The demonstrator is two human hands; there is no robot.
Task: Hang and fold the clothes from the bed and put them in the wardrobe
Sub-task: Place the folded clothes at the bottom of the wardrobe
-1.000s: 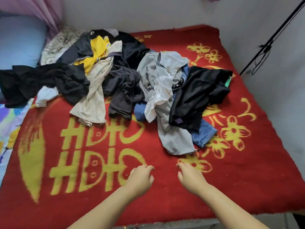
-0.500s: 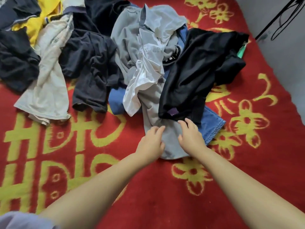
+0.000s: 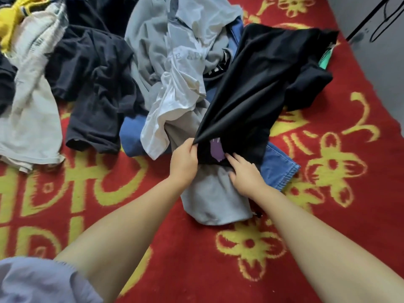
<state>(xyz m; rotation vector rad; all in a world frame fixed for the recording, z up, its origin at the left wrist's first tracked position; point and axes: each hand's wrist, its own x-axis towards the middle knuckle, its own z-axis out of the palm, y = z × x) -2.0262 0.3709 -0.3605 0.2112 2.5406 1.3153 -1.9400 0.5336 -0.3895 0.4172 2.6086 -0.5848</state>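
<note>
Bed covered by a red blanket with yellow flower and character pattern (image 3: 218,265); pile of clothes across its far half.

Far left edge: a yellow garment with dark trim (image 3: 11,22), partly cut off by the frame. Just beside it a cream ribbed top (image 3: 30,110), stretched toward the near side. Next, a crumpled dark navy T-shirt (image 3: 96,88), its hem lying on the blanket.

Centre: a grey sweatshirt (image 3: 216,202) running from the far side down to the near middle of the bed, with a thin white shirt (image 3: 177,95) draped over its upper part. Blue denim jeans (image 3: 277,169) lie under both, a hem showing right of the grey sweatshirt.

Left hand (image 3: 183,165): fingers curled, gripping the lower edge of a smooth black garment with a purple patch (image 3: 258,88), fabric pulled taut and lifted from that point. The black garment lies over the jeans and the grey sweatshirt, toward the right edge of the bed.

Right hand (image 3: 247,173): fingers reach under the black garment's hem beside the purple patch, palm over the grey sweatshirt; seemingly not closed on cloth, fingertips hidden.

A green scrap (image 3: 325,60) peeks out at the black garment's far right.
</note>
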